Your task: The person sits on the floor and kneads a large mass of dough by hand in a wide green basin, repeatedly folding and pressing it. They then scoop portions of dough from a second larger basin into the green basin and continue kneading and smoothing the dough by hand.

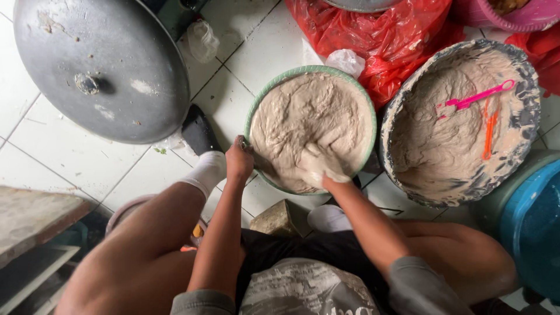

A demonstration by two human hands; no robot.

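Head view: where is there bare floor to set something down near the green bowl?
Bare tiles lie between the grey lid and the green bowl, and left of the sock. It is crowded on the right: the larger bowl, red bags and blue tub stand close together.

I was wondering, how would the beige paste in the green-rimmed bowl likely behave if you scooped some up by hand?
The paste probably clings: it coats the right hand entirely. It looks soft yet thick, since finger furrows hold their shape. The green-rimmed bowl is full, so likely heavy; the left hand grips its rim.
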